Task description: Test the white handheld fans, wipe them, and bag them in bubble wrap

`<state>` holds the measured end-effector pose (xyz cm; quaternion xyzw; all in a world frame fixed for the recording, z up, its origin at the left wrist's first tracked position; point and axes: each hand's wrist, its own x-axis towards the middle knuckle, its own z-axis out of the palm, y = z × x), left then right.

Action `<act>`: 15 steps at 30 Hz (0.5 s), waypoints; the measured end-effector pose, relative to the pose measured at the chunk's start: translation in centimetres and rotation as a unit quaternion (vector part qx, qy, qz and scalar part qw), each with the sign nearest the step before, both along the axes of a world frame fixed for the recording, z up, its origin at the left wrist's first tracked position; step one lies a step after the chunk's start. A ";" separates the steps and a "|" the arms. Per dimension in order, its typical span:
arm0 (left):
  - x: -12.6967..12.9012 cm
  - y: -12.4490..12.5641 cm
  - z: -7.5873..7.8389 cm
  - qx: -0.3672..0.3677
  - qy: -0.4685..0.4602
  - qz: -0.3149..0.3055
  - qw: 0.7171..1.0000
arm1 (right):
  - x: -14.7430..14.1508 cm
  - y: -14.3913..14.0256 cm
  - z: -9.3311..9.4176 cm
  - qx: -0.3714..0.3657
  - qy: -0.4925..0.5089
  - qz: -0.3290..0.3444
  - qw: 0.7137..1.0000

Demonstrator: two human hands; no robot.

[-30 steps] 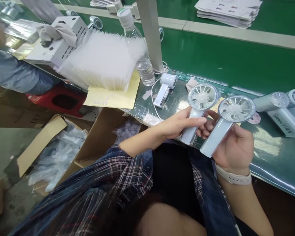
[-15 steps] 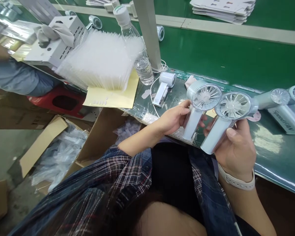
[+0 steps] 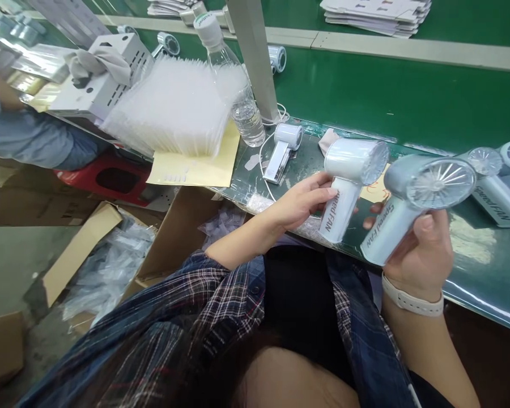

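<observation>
Two light blue handheld fans are up in my hands, side by side over the bench edge. My left hand is closed around the handle of the left handheld fan, whose round head faces right. In my right hand is the right handheld fan, tilted, its finned head turned toward the right. "Speed FAN" lettering shows on both handles. Beyond my left hand a smaller-looking fan lies on the bench by a white cable. More fans lie to the right, partly behind the one I hold.
A water bottle stands by a metal post. Left of it, a pile of clear plastic sleeves lies on yellow paper. Cardboard boxes with plastic bags sit below. A person's arm is at far left.
Both fans have been turned in my hands, so their heads now point right and the lettered sides of the handles show. My right hand has shifted slightly right.
</observation>
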<state>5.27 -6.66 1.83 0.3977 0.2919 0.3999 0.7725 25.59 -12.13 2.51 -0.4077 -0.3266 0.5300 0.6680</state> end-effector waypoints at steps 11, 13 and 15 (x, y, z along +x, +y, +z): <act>0.1 0.1 0.0 0.020 0.058 0.024 0.998 | -0.2 0.7 -1.0 -0.065 0.018 -0.008 0.998; 0.2 0.2 0.1 0.028 0.062 0.027 0.997 | -0.3 1.0 -1.3 -0.073 0.020 -0.021 0.997; 0.2 0.3 0.2 0.042 0.060 0.022 0.997 | -0.3 1.2 -1.4 -0.071 0.023 -0.026 0.997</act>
